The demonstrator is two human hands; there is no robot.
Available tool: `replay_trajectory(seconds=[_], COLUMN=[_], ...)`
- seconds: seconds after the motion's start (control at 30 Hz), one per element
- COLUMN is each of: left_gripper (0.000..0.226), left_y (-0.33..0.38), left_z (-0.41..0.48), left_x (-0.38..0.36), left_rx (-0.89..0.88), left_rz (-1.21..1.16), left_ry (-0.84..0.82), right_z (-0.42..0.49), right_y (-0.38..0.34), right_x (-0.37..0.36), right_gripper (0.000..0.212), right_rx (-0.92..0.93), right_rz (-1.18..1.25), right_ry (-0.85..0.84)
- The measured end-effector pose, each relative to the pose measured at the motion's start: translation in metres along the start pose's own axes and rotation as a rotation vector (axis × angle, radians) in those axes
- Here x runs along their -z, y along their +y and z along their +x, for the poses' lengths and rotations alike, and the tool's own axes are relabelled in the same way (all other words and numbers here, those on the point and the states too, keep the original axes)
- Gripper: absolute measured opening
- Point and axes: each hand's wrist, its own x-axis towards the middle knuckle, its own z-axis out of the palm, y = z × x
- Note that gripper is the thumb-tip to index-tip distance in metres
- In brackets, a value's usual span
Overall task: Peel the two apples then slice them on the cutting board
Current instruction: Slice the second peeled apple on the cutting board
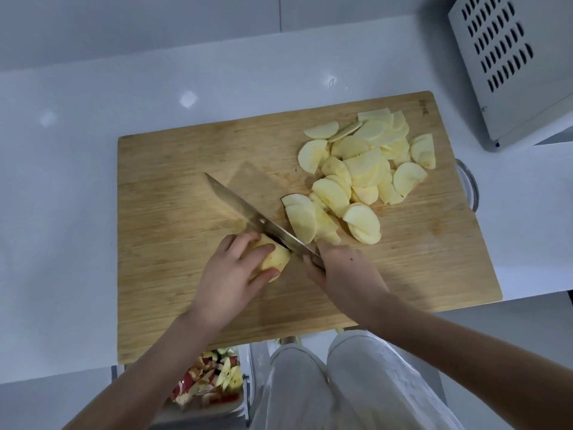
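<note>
Nearest me, below the counter edge, red apple peelings [210, 383] fill a container. On the wooden cutting board [173, 181], my left hand [229, 274] curls over the pale, peeled apple piece [274, 259]. My right hand [341, 271] clenches the knife [248, 209], its blade at the piece's right end. Farther right, pale yellow apple slices [362, 169] lie heaped.

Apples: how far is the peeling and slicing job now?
Done: no skin shows on any apple; red peels lie in a container below the counter, and a pile of slices covers the right of the cutting board. In hand: the left hand holds the last peeled piece while the right hand cuts it with the knife. Left: slicing that piece.
</note>
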Motion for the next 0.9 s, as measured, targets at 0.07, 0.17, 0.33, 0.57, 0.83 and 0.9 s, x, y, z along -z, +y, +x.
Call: replay_trajectory(seconds=[0.07,0.17,0.33,0.57,0.83,0.9], left_gripper=[0.038,0.038,0.041,0.040,0.040,0.040], left_y=[0.000,0.001,0.002,0.001,0.003,0.002], left_z=[-0.002,0.000,0.008,0.008,0.006,0.005], left_x=[-0.001,-0.003,-0.003,-0.003,-0.003,-0.003], left_rx=[-0.001,-0.005,-0.021,-0.030,-0.006,-0.003], left_rz=[-0.007,-0.007,-0.001,0.006,0.015,0.011], left_ry=[0.024,0.053,0.075,0.073,0.051,0.054], right_z=[-0.002,-0.012,-0.026,-0.016,-0.003,-0.011], right_y=[0.005,0.006,-0.002,-0.005,0.002,0.002], right_x=[0.006,0.016,0.022,0.015,0.010,0.018], right_gripper=[0.027,0.027,0.027,0.029,0.028,0.027], right_rx=[-0.013,-0.004,0.030,0.020,-0.049,-0.031], right_rz=[0.020,-0.026,-0.139,-0.132,0.021,-0.005], right_ry=[0.013,0.024,0.025,-0.006,0.009,0.035])
